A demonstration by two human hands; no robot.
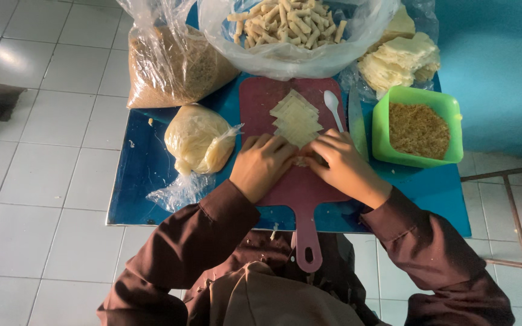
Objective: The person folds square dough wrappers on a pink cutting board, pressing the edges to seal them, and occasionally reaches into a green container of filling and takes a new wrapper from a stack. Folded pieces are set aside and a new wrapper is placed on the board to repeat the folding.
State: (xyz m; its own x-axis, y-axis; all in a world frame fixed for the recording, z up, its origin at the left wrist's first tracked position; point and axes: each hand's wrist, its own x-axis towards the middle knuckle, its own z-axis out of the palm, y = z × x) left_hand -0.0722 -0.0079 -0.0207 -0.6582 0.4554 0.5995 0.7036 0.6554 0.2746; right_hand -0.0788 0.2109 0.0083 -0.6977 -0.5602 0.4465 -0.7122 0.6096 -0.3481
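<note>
On the left of the blue surface (146, 163) stands a large clear bag of brown crumbs (170, 66), and just below it a smaller bag of pale filling (199, 140), soft and shapeless by the look of it.

The left hand (262, 166) rests on the maroon cutting board (300, 187), fingers curled down onto a small wrapper piece (302, 158) that lies on the board between both hands. The right hand (342, 164) closes on the same piece from the other side, fingertips pinching it.

The piece appears thin, light and pliable, and likely tears under hard pressure. Hold is best taken at its edges with the fingertips, with light force.

Just beyond the hands lies a stack of pale wrapper sheets (297, 119), beside it a white spoon (333, 108). Further right stands a green tub of crumbs (418, 130). At the far edge sits a bag of rolled pieces (288, 24).
</note>
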